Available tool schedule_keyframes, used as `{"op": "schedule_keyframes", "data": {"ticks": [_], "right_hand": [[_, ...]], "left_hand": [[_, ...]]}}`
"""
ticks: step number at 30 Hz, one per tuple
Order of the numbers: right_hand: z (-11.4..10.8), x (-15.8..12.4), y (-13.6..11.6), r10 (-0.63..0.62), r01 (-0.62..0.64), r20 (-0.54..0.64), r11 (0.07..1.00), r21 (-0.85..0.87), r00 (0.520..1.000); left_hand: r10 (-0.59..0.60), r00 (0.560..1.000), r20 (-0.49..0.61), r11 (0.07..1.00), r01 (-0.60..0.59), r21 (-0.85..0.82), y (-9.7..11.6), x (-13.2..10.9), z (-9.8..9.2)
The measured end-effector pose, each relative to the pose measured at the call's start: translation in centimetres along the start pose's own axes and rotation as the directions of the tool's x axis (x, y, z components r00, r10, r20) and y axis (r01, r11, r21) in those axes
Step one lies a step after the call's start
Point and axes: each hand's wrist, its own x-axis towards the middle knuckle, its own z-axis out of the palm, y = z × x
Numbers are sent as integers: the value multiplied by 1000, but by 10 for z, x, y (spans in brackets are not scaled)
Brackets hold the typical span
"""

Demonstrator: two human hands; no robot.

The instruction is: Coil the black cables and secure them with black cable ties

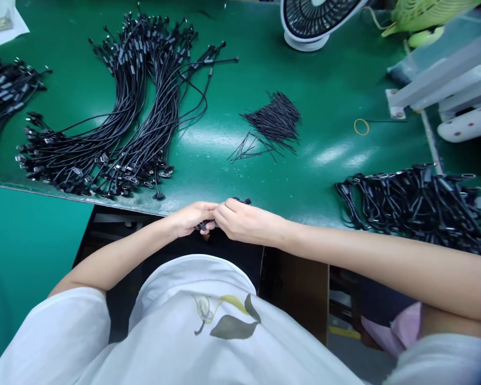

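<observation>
- Head view, left hand [198, 218]: fingers are curled and closed around a folded black cable [203, 225]; dark parts of the cable show between thumb and fingers.
- Head view, right hand [240, 220]: fingers are bent and drawn together in a pinch on the same cable, touching the left hand. The fingertips are hidden, so the exact part pinched cannot be told.
- Cable position: at the front edge of the green table [332, 80], before the person's white shirt [164, 347]. A dark end of it shows just beyond the right hand's knuckles.
- Table, left of the hands: a large pile of cables [164, 107] lies in 2 curved strands, metal-tipped plugs toward the front edge. A second pile [2, 91] lies at the far left, partly out of view.
- Table, beyond the hands: a heap of short black ties [276, 117], with several loose pieces at its near left side.
- Table, right: folded cable bundles [409, 206] lie side by side near the front edge. A yellow rubber band [361, 126] lies flat, well apart from them.
- Table, far side: 1 white fan [320, 24] stands beyond the ties; 1 yellow-green fan [428, 15] is at the upper right.
</observation>
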Motion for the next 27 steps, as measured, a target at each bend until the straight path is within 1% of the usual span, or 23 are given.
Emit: {"op": "schedule_keyframes", "data": {"ticks": [2, 3, 5, 7, 8, 9, 10, 11, 12, 13, 14, 15, 16, 17, 18, 19, 20, 21, 22, 23, 25, 26, 27], "right_hand": [[-1, 1, 0, -4, 4, 12, 1000, 20, 1000], [-1, 2, 0, 11, -12, 34, 1000, 20, 999], [0, 6, 0, 81, -83, 92, 996, 27, 992], [3, 10, 1, 209, -226, 151, 969, 102, 966], [5, 12, 2, 296, -326, 179, 930, 171, 938], [8, 15, 2, 397, -439, 202, 862, 252, 895], [11, 17, 1, 505, -549, 217, 761, 345, 836], [15, 19, 1, 613, -639, 226, 623, 450, 757], [20, 20, -1, 708, -689, 240, 455, 564, 664], [24, 21, -2, 775, -686, 268, 273, 674, 572], [28, 20, -4, 809, -639, 310, 103, 763, 500], [33, 20, -6, 814, -574, 358, -38, 818, 457], [36, 18, -7, 806, -517, 401, -140, 844, 436], [38, 17, -8, 800, -486, 428, -200, 851, 421], [39, 15, -8, 806, -476, 431, -217, 852, 405], [38, 14, -9, 826, -487, 412, -198, 851, 384], [36, 13, -10, 853, -511, 375, -154, 845, 363], [32, 14, -12, 874, -540, 324, -87, 837, 363], [27, 15, -15, 880, -565, 268, 0, 825, 392], [22, 17, -18, 867, -579, 219, 94, 810, 447], [16, 23, -26, 793, -572, 174, 250, 781, 583], [15, 25, -29, 749, -560, 179, 292, 775, 638], [15, 26, -31, 715, -556, 198, 307, 772, 670]], "left_hand": [[3, 1000, -4, 1000, -3, 15, -1, -2, 4], [25, 999, -20, 999, -24, 25, -2, -3, 7], [117, 989, -86, 993, -115, 31, -3, -3, 14], [231, 957, -174, 972, -235, -1, -3, 0, 19], [275, 935, -223, 956, -290, -36, -3, 2, 20], [308, 913, -268, 938, -339, -76, -3, 5, 21], [338, 891, -304, 916, -386, -110, -2, 7, 21], [374, 866, -331, 892, -434, -128, -1, 9, 20], [422, 837, -349, 865, -487, -121, 0, 9, 18], [485, 797, -360, 834, -545, -83, 1, 9, 16], [554, 752, -356, 803, -596, -9, 1, 6, 13], [620, 707, -341, 772, -628, 101, 1, 2, 11], [678, 666, -310, 734, -637, 236, 0, -3, 8], [722, 644, -255, 687, -622, 375, -2, -8, 6], [741, 649, -172, 634, -591, 499, -4, -13, 4], [734, 675, -80, 580, -561, 590, -7, -16, 2], [706, 708, -1, 543, -540, 643, -9, -18, 0], [675, 737, 39, 536, -526, 660, -10, -19, -3], [648, 761, 38, 565, -513, 646, -11, -17, -5], [628, 779, -4, 623, -499, 603, -10, -15, -8], [579, 801, -152, 769, -473, 430, -4, -12, -14], [549, 809, -209, 819, -472, 327, 1, -13, -16], [538, 809, -236, 838, -486, 248, 5, -16, -17]]}}
